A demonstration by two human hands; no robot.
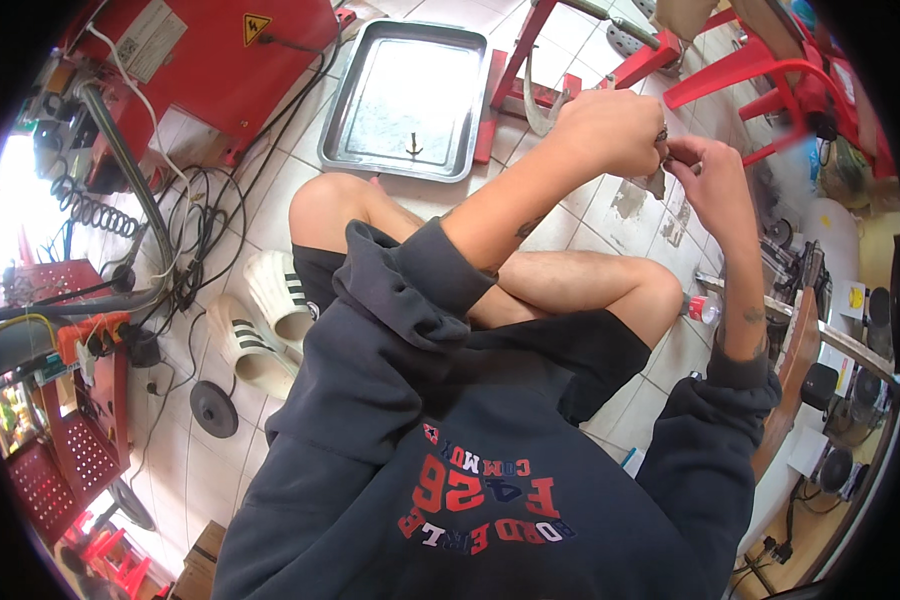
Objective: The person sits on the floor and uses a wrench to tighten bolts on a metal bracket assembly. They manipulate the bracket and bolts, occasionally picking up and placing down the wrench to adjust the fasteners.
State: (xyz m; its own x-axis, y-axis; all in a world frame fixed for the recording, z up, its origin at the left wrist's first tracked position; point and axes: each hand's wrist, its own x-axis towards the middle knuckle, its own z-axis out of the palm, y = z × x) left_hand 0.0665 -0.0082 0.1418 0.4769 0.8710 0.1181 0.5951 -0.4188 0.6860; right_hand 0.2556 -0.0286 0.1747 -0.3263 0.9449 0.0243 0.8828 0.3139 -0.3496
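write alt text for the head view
A person's bare left hand and right hand are close together at a small greyish piece, mostly hidden. Left of them, a rectangular silver metal tray holds a small dark item; white black-striped clogs sit farther left.

Sitting with bare legs folded, reaching forward and rightward with left forearm, holding left hand curled fist-like, back uppermost, holding right hand just beside, with thumb and fingers pinched inward.

Grey piece at hands partly hidden; tray item too small to tell; red machine cut off above.
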